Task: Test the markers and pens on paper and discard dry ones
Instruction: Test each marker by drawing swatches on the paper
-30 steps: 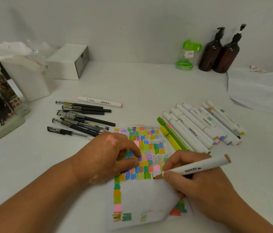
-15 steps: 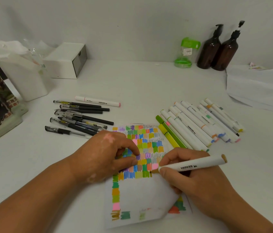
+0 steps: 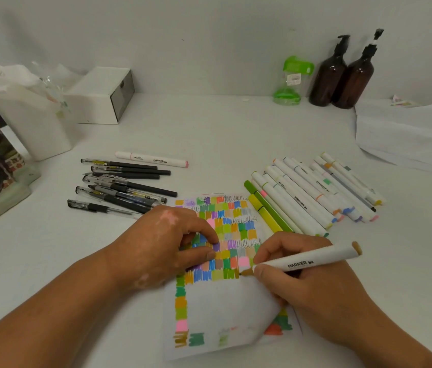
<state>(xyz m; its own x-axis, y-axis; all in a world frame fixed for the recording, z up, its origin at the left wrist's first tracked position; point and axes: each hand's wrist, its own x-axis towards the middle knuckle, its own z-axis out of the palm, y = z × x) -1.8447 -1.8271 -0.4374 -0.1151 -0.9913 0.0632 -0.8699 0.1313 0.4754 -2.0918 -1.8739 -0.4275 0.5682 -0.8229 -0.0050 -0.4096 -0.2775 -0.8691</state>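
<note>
Head view: right hand (image 3: 323,296) clamped round a white marker (image 3: 308,262), brown tip touching the paper (image 3: 223,301) beside the coloured swatches. Left hand (image 3: 167,243) holding nothing, fingertips pressing the paper onto the counter (image 3: 209,142). Beyond, row of markers (image 3: 302,197) lying right, pens (image 3: 122,184) left.

A white bench (image 3: 223,134) spreads under and beyond the hands (image 3: 161,243), meeting a plain white wall (image 3: 209,35) far behind them; soft, even light leaves only faint shadows.
</note>
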